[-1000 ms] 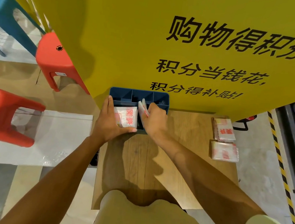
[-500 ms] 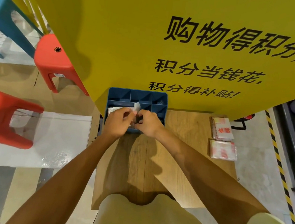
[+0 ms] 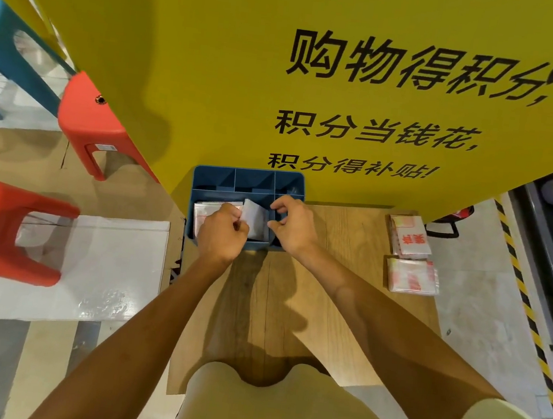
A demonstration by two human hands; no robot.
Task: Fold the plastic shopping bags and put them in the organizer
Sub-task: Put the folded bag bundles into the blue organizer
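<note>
Over the blue organizer [image 3: 202,180] at the desk's [image 3: 324,318] far edge, the left hand [image 3: 222,232] pinches a folded bag [image 3: 254,219] standing in a front compartment, the right hand's [image 3: 295,227] grip seemingly curled empty, while two folded bags [image 3: 413,256] wait right.

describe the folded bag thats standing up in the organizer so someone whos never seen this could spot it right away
Start at the big yellow sign; at its foot, on the wooden table, sits a blue organizer. The folded bag stands tilted in its near middle compartment, between the left hand and the right hand. Unlike the bag lying flat beside it, it sticks up and shows a plain whitish face.
</note>
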